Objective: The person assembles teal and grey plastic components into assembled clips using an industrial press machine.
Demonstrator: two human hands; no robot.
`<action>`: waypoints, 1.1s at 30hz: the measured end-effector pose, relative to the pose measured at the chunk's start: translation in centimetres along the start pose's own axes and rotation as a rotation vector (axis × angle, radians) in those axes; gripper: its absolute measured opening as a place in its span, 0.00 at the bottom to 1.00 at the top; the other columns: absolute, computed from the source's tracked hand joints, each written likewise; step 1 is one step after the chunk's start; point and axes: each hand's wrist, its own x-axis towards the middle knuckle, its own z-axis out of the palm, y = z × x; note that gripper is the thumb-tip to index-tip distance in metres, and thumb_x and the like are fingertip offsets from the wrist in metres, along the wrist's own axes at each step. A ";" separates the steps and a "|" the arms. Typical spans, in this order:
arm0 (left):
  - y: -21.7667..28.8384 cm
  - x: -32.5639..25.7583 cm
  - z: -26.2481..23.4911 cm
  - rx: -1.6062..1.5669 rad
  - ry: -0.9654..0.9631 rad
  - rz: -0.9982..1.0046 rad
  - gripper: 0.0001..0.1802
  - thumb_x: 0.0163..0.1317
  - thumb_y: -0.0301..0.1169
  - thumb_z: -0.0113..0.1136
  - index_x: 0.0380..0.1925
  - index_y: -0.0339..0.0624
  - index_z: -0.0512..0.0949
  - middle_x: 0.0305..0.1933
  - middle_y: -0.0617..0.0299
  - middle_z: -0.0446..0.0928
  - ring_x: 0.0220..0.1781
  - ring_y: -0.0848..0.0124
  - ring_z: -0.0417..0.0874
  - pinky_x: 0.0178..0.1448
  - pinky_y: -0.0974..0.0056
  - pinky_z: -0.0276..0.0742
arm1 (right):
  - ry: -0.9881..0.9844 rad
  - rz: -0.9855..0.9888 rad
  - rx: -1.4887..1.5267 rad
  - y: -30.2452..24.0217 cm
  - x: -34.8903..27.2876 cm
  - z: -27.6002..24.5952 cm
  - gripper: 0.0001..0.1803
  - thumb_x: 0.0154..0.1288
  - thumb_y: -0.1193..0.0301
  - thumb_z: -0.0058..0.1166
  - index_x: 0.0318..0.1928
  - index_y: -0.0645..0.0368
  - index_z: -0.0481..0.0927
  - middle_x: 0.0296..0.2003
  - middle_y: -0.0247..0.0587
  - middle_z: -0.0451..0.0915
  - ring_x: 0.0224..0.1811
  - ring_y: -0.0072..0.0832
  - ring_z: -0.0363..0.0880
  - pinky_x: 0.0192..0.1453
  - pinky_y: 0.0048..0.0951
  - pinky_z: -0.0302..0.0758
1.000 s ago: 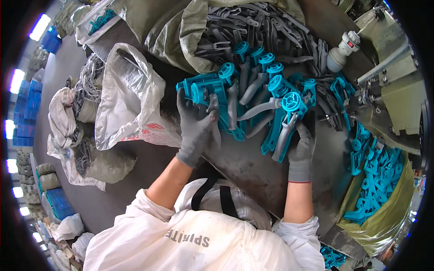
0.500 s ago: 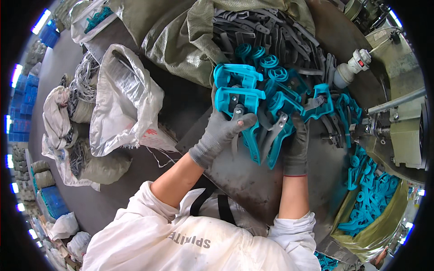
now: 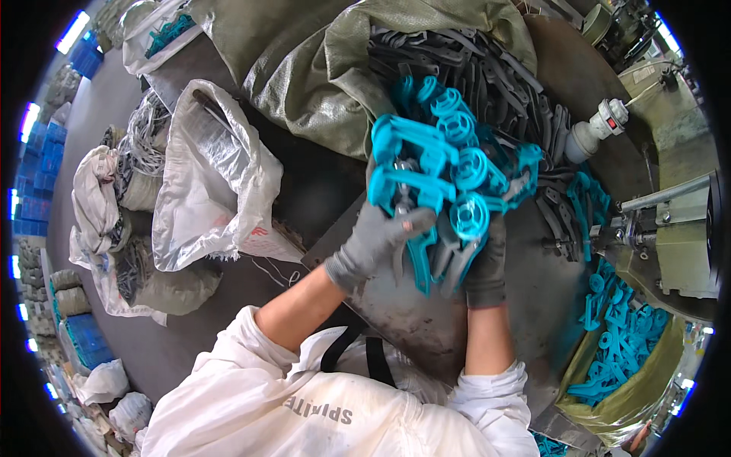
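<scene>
Both my hands wear grey work gloves. A bunch of teal plastic brackets (image 3: 415, 186) with grey levers and round ring-shaped ends hangs between them, above the metal table. My left hand (image 3: 378, 245) is closed round the left side of the bunch, thumb across the front of a bracket near a metal pin. My right hand (image 3: 487, 270) wraps the lower right side, its fingers mostly hidden behind the brackets. Behind the bunch, a heap of loose grey levers (image 3: 487, 80) spills from an olive woven sack (image 3: 304, 91).
A white bulb-shaped fitting (image 3: 598, 129) and a metal machine (image 3: 674, 221) stand at the right. Below them, an open olive bag (image 3: 662, 381) holds many teal parts (image 3: 620, 335). Open white sacks (image 3: 217, 179) and bundles of grey strips (image 3: 142, 137) lie at the left.
The bunch of brackets has been drawn together and turned, so more ring-shaped ends face up. My right hand has moved left, closer to my left hand.
</scene>
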 end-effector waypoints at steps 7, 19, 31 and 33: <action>-4.2 -9.0 2.8 0.178 -0.052 0.090 0.64 0.39 0.34 0.73 0.69 0.44 0.35 0.68 0.51 0.53 0.68 0.61 0.58 0.68 0.55 0.56 | 0.082 0.215 0.162 -2.5 -12.0 -1.8 0.47 0.44 0.54 0.70 0.61 0.62 0.61 0.52 0.45 0.73 0.48 0.35 0.77 0.51 0.37 0.78; -3.6 -7.3 1.3 -0.118 -0.181 -0.144 0.61 0.41 0.32 0.70 0.69 0.46 0.37 0.62 0.57 0.60 0.60 0.69 0.64 0.65 0.61 0.62 | 0.000 0.112 -0.158 0.6 -11.5 -10.4 0.20 0.70 0.67 0.37 0.61 0.57 0.62 0.54 0.44 0.71 0.51 0.30 0.71 0.53 0.27 0.71; 0.8 -8.5 3.2 -0.055 -0.302 0.401 0.66 0.35 0.33 0.76 0.69 0.39 0.38 0.69 0.54 0.51 0.70 0.64 0.54 0.70 0.59 0.53 | -0.213 0.270 -0.058 -5.0 -14.4 -9.9 0.22 0.67 0.65 0.45 0.58 0.60 0.66 0.49 0.42 0.74 0.46 0.29 0.74 0.48 0.27 0.74; 2.7 -8.5 3.0 -0.040 -0.306 0.440 0.65 0.34 0.34 0.73 0.69 0.39 0.38 0.69 0.52 0.50 0.71 0.61 0.51 0.72 0.59 0.48 | -0.270 0.314 -0.036 -6.4 -13.6 -9.5 0.22 0.66 0.64 0.46 0.58 0.60 0.66 0.48 0.42 0.75 0.45 0.29 0.75 0.48 0.27 0.75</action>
